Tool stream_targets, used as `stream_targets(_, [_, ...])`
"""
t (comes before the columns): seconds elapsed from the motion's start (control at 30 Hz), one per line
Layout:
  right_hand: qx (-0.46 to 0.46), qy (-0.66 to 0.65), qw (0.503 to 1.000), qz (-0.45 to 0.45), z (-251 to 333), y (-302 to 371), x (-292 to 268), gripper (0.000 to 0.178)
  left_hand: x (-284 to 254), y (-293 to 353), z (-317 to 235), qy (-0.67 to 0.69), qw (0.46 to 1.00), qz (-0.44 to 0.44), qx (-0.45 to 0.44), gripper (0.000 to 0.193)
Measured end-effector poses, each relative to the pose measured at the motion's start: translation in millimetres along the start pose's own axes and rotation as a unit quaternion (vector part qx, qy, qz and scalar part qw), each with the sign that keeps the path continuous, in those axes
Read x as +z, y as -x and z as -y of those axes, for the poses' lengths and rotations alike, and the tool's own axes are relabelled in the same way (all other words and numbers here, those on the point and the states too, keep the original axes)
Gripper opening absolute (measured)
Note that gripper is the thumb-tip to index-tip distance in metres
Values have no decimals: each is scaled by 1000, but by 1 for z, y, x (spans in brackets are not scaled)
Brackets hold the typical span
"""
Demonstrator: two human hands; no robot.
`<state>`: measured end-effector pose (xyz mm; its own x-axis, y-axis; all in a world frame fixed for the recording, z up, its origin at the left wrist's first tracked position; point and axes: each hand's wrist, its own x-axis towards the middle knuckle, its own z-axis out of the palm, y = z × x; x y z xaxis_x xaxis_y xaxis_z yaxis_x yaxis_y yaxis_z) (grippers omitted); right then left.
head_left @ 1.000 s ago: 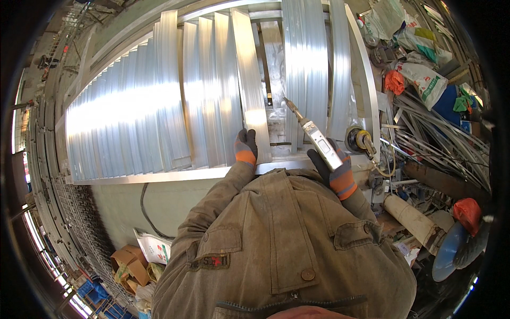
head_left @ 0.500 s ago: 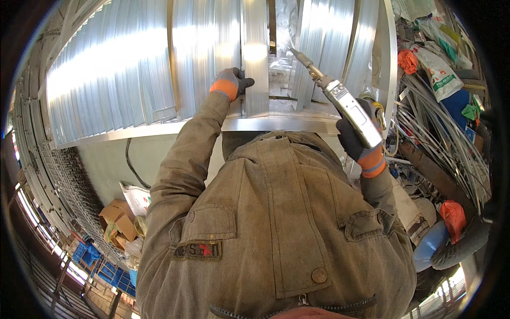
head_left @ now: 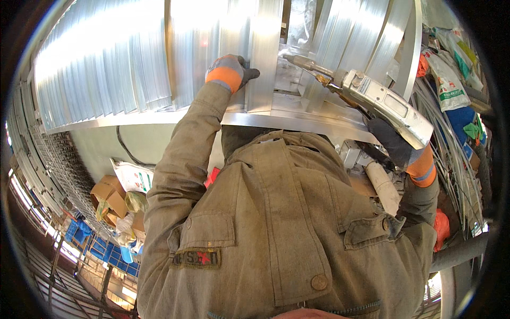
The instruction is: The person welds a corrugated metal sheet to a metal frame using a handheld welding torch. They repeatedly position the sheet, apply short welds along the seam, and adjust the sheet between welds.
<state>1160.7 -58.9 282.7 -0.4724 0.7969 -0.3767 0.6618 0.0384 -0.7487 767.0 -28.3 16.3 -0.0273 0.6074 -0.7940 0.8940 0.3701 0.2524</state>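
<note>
Long, shiny metal strips (head_left: 263, 58) lie side by side on a metal-edged frame (head_left: 313, 124). My left hand (head_left: 231, 73), in a grey and orange glove, rests across two of them near the middle. Its fingers curl down at a strip edge, and its thumb points right. My right hand (head_left: 396, 139), gloved alike, is closed around the handle of a silver welding gun (head_left: 388, 101). The gun tilts, with its nozzle pointing up and left over a gap between the strips. Whether the tip touches metal I cannot tell.
At right are a pile of thin metal strips (head_left: 451, 154) and several bags (head_left: 446, 80). A cardboard box (head_left: 109, 194) and a white bag (head_left: 133, 175) lie at left, below a black cable (head_left: 127, 149). A pale cylinder (head_left: 382, 187) is near my right forearm.
My right hand has moved right and slightly down, and the welding gun has tilted flatter, its nozzle now more leftward. My left hand stays at the strips. The view has shifted a little.
</note>
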Motion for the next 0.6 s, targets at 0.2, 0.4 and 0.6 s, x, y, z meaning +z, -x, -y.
stream_targets(0.2, [9,-88,992,87,-2,-43,-1,46,-10,6,-5,-31,999,3,9,66])
stream_targets(0.4, [-57,-93,981,160,-25,-87,29,38,-19,10,-9,-12,999,41,-1,59])
stream_targets(0.6, [-23,-189,960,205,-48,-111,56,41,-17,7,-10,25,997,64,-23,56])
